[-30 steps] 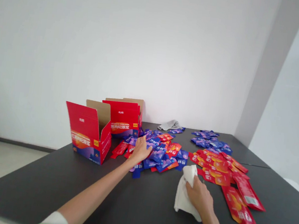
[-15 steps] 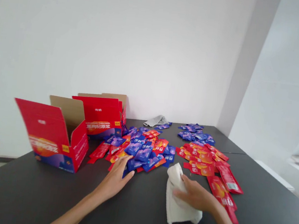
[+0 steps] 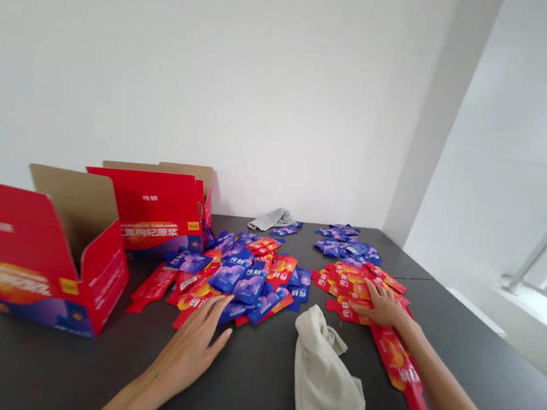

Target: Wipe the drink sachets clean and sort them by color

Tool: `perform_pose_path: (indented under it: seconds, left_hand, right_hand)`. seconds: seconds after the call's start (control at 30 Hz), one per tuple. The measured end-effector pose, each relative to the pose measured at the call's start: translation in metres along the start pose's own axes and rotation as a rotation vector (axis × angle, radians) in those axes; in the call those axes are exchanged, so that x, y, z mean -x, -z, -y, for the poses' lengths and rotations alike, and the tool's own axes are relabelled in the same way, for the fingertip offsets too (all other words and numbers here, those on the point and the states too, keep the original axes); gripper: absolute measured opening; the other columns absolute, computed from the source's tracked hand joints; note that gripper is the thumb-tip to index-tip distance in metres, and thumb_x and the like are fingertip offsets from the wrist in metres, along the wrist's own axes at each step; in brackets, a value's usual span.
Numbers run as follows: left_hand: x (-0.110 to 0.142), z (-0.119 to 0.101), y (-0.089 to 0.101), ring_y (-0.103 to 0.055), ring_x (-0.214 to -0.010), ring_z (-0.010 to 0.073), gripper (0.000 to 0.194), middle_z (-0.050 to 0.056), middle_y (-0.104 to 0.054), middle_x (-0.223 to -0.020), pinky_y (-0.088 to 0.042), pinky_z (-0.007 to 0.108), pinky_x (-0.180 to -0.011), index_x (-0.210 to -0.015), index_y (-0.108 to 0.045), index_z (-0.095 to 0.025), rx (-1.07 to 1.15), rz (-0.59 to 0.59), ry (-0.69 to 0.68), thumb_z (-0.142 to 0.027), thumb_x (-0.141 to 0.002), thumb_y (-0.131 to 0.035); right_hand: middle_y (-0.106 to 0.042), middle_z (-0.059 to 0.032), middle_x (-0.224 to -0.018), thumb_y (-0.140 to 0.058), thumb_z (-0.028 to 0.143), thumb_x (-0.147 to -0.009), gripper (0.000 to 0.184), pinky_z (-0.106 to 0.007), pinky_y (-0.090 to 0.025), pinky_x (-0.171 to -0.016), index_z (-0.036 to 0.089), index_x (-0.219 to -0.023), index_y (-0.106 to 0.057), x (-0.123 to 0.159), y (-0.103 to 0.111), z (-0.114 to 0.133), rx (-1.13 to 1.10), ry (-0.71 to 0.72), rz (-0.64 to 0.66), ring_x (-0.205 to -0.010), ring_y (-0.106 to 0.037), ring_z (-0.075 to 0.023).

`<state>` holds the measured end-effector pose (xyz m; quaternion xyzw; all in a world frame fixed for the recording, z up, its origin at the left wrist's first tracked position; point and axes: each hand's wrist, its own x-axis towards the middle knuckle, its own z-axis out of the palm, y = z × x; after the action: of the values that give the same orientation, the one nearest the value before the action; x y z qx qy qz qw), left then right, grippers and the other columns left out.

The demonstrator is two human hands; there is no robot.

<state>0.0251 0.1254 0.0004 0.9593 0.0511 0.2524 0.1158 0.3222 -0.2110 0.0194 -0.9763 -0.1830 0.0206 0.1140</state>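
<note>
My left hand (image 3: 200, 336) lies palm down at the near edge of a mixed pile of blue pouches (image 3: 249, 285) and red pouches (image 3: 282, 269). Its thumb stands apart from the fingers, and nothing is held. On the right, my right hand (image 3: 384, 307) reaches over a group of red pouches (image 3: 392, 356), fingers stretched out across them. Between the hands a crumpled white cloth (image 3: 323, 383) rests on the black table (image 3: 247, 403), touched by neither hand.
An open red carton (image 3: 49, 263) stands at the left, with another red carton (image 3: 151, 212) behind it. Toward the back are a grey cloth (image 3: 272, 219) and more blue pouches (image 3: 348, 247). A white wall (image 3: 279, 85) rises behind the table.
My right hand has let go of the white cloth and moved forward and right onto the red pouches. The cloth now lies on the table. My left hand stays by the pile.
</note>
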Motion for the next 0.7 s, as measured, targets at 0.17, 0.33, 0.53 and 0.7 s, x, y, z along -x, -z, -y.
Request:
perform_pose_path:
  seconds: [0.17,0.33,0.53,0.7]
  left_hand:
    - [0.000,0.001,-0.001,-0.046,-0.128,0.0264,0.050,0.010,-0.047,-0.137,-0.040,0.043,-0.106,-0.140,-0.035,-0.023,-0.008,0.037,0.009,-0.036,-0.092,-0.044]
    - [0.001,-0.002,0.003,-0.047,-0.127,0.0265,0.049,0.009,-0.048,-0.136,-0.041,0.044,-0.106,-0.139,-0.037,-0.023,0.009,0.005,-0.001,-0.035,-0.092,-0.044]
    - [0.002,-0.013,0.008,-0.045,-0.128,0.0258,0.047,0.008,-0.047,-0.136,-0.039,0.044,-0.107,-0.139,-0.036,-0.025,0.071,-0.004,-0.024,-0.034,-0.093,-0.044]
    - [0.006,-0.037,0.022,-0.039,-0.133,0.0239,0.045,0.006,-0.043,-0.141,-0.033,0.041,-0.112,-0.138,-0.037,-0.028,0.224,0.019,-0.053,-0.037,-0.094,-0.044]
  right_hand:
    - [-0.049,-0.0180,-0.136,-0.054,0.038,-0.086,0.057,-0.037,-0.031,-0.103,0.012,-0.135,-0.043,-0.002,-0.004,0.001,-0.040,-0.005,-0.089,-0.128,-0.044,-0.0279]
    - [-0.057,-0.0230,-0.123,-0.062,0.032,-0.078,0.063,-0.033,-0.043,-0.088,0.001,-0.129,-0.045,0.001,0.004,0.004,-0.148,-0.086,-0.160,-0.112,-0.056,-0.0295]
    - [-0.071,-0.0094,-0.095,-0.061,0.029,-0.076,0.031,-0.028,-0.048,-0.077,0.012,-0.103,-0.064,0.023,0.039,0.006,-0.309,-0.039,-0.185,-0.090,-0.066,-0.0231]
    - [-0.071,-0.0068,-0.096,-0.061,0.041,-0.078,0.039,-0.028,-0.052,-0.074,0.015,-0.106,-0.062,0.094,0.075,0.037,-0.742,0.245,0.057,-0.087,-0.067,-0.0213]
